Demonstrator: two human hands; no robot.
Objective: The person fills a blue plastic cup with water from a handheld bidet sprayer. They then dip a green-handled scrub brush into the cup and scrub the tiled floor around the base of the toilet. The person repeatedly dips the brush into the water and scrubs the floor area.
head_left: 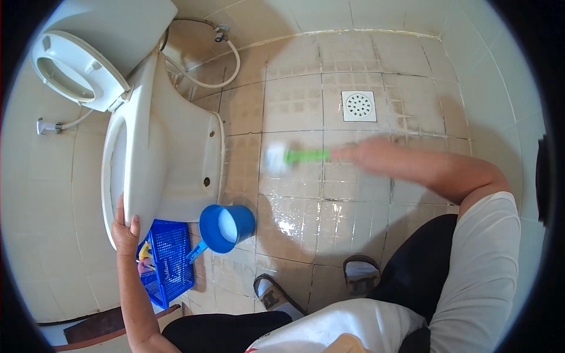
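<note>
My right hand is closed around the handle of a green scrub brush with a white head. Motion blurs both the hand and the brush, so whether the head touches the wet floor tiles cannot be told. At the left, my left hand grips the front rim of a white toilet bowl, its thumb on the outer side. The toilet seat is raised. A blue plastic dipper holding some whitish liquid stands on the floor beside the toilet base.
A blue plastic basket with several items stands below the bowl. A square floor drain lies near the back wall. A white hose loops from a wall valve. A bidet sprayer hangs at left. My sandalled feet are on the tiles.
</note>
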